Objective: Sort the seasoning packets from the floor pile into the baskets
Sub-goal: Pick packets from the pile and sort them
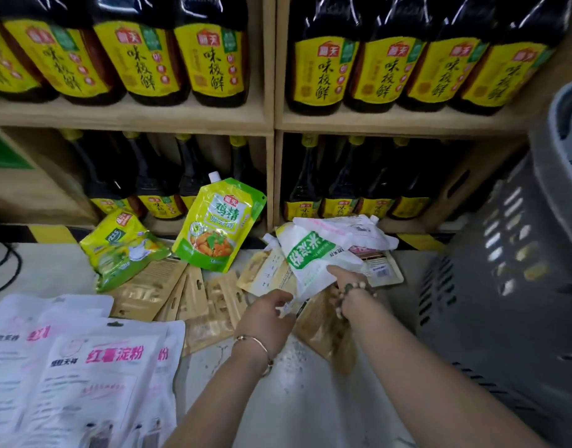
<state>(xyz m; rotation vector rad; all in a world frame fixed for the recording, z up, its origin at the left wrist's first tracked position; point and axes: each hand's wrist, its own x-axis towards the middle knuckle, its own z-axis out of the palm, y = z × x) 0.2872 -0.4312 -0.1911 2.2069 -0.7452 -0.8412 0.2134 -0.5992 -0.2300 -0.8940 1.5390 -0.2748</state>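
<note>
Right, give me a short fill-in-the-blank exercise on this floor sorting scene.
1. The left hand and right hand hold a white plastic packet with a ____ label.
2. The slotted plastic basket on the right is ____.
3. The dark bottles on the wooden shelves carry ____ labels.
Missing words: green; grey; yellow.

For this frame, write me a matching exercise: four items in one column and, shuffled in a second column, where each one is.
Things
1. green-labelled white packet
2. spouted green pouch
3. pink-lettered white packets
4. grey basket

Places
A. far right, beside the shelf unit
B. leaning against the shelf unit, spout up
C. held by the left hand and right hand
D. lying flat on the floor, near left

Pairs: 1-C, 2-B, 3-D, 4-A
</note>
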